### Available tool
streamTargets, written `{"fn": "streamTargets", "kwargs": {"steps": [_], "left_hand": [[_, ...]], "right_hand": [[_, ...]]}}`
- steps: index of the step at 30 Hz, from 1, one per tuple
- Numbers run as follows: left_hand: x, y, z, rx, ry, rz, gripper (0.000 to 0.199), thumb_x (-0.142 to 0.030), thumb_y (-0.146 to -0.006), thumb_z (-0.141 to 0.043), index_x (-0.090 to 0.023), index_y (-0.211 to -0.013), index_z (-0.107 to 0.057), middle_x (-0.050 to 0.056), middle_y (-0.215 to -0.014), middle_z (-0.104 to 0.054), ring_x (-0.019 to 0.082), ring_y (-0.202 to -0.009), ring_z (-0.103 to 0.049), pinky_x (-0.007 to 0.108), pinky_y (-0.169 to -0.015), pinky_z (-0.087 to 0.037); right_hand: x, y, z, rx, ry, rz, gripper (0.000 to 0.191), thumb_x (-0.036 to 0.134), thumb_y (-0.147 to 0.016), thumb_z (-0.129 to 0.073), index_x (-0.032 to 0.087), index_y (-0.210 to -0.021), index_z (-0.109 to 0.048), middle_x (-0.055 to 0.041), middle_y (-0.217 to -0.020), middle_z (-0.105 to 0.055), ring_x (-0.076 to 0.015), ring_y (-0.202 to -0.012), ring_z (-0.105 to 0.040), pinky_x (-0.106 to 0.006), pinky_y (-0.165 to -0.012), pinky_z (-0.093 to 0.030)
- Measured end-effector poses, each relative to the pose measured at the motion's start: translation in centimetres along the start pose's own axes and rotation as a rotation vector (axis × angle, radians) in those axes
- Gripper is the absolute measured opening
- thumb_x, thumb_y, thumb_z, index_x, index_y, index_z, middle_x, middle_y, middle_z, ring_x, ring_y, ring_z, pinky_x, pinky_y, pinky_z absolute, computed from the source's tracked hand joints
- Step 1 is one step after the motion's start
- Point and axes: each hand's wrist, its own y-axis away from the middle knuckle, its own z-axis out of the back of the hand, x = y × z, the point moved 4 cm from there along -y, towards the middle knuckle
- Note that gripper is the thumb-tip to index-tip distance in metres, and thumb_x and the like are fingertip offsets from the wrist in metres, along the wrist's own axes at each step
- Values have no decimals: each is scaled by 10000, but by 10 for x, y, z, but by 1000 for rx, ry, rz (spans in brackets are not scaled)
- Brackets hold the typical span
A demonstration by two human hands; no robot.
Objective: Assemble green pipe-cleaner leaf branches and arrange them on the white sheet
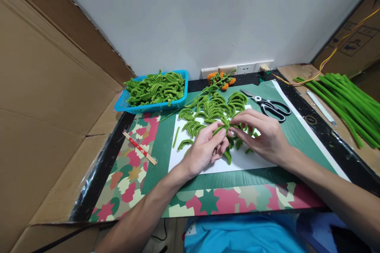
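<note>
Between my two hands is a small bunch of bent green pipe cleaners (226, 123), held above a white sheet of paper (204, 169). My left hand (208, 144) pinches it from below and the left. From the right, the fingertips of my right hand (258, 132) close on the same bunch; the exact contact is partly hidden. Many curved green pipe cleaner pieces (212, 106) lie on the paper behind and around my hands. A short straight green piece (176, 137) rests near the paper's left edge.
A blue basket (142, 107) heaped with green pieces stands back left. Orange pipe cleaner flowers (221, 80) lie by the wall sockets. Scissors (271, 106) rest right of the pile. Wrapped chopsticks (139, 147) lie left; a white pen-like tool (321, 107) and long green stems (350, 102) lie right.
</note>
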Motion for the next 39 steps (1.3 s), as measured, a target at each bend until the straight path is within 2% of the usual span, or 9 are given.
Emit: {"fn": "streamTargets", "kwargs": {"steps": [11, 15, 20, 23, 27, 30, 33, 39], "left_hand": [[4, 2, 3, -5, -57, -18, 343, -521, -1026, -691, -250, -1095, -493, -103, -601, -534, 40, -391, -338, 122, -372, -227], [2, 3, 1, -25, -63, -29, 348, -543, -1032, -671, -243, -1068, -500, -93, -637, -535, 38, -400, -349, 128, -377, -252], [-3, 4, 3, -106, -104, -120, 328, -525, -1050, -653, -227, -1053, -516, -76, -684, -559, 38, -429, -423, 131, -404, -308], [-4, 4, 4, -129, -89, -165, 327, -524, -1056, -645, -228, -1055, -507, -67, -718, -593, 41, -418, -462, 141, -396, -329], [-1, 3, 4, -142, -76, -178, 321, -500, -1047, -673, -229, -1069, -503, -71, -720, -593, 44, -423, -479, 141, -398, -352], [0, 3, 3, -143, -71, -168, 357, -531, -1031, -687, -228, -1093, -510, -68, -725, -597, 48, -430, -483, 145, -400, -370], [-1, 4, 3, -163, -85, -170, 376, -531, -1006, -724, -226, -1098, -523, -67, -737, -602, 46, -434, -487, 145, -404, -382], [-5, 3, 6, -197, -97, -195, 344, -510, -1021, -707, -222, -1096, -535, -71, -729, -605, 39, -408, -497, 132, -377, -336]], "right_hand": [[7, 3, 1, -136, 45, 84, 189, 108, -1000, -678, 242, -1088, -778, -86, -962, -804, -220, -839, -758, -365, -735, -632], [7, 3, 1, -126, 44, 68, 183, 109, -1005, -675, 239, -1092, -768, -83, -934, -797, -219, -822, -746, -368, -725, -620], [9, 4, -2, -74, -26, 12, 174, 134, -1009, -653, 228, -1093, -772, -76, -897, -795, -212, -769, -732, -356, -670, -600], [10, 5, -4, -59, -98, -90, 159, 164, -1006, -676, 233, -1097, -786, -59, -913, -818, -198, -766, -751, -341, -692, -618], [6, 8, -9, -47, -296, -337, 85, 257, -994, -736, 214, -1016, -805, -56, -917, -838, -185, -742, -779, -293, -640, -641], [4, 10, -12, -58, -422, -439, 152, 354, -971, -781, 205, -963, -807, -57, -874, -831, -192, -718, -785, -295, -630, -662], [4, 10, -11, -69, -426, -432, 164, 369, -951, -806, 206, -966, -818, -59, -868, -833, -194, -708, -784, -301, -632, -663], [7, 6, -6, -48, -334, -309, 98, 262, -972, -766, 229, -1014, -848, -45, -873, -845, -180, -686, -761, -287, -607, -622]]}}
